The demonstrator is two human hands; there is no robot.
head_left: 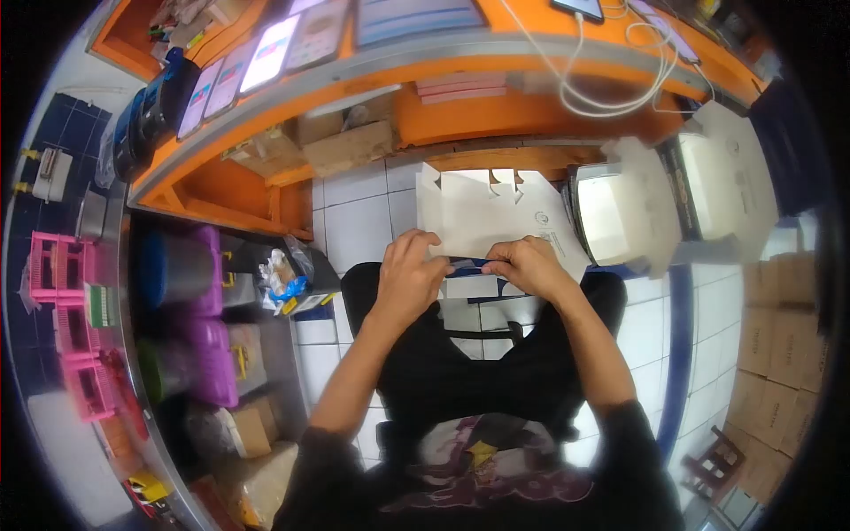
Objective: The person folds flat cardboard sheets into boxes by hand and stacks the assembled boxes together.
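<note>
A white cardboard piece (487, 212) with cut flaps and a small printed logo lies over my lap, its far edge pointing to the orange counter. My left hand (412, 273) is closed on the near edge of the cardboard, at its left part. On the same edge, further right, my right hand (527, 265) pinches the cardboard with thumb and fingers. Between the two hands runs a narrow dark blue strip of the edge. Both hands are close together, a short gap apart.
Stacks of folded white cardboard (620, 212) stand at the right. The orange counter (354, 84) holds phones (268, 55) and a white cable (611, 113). A bin with rubbish (285, 276) and purple crates (212, 354) are at the left, brown boxes (775, 354) at the right.
</note>
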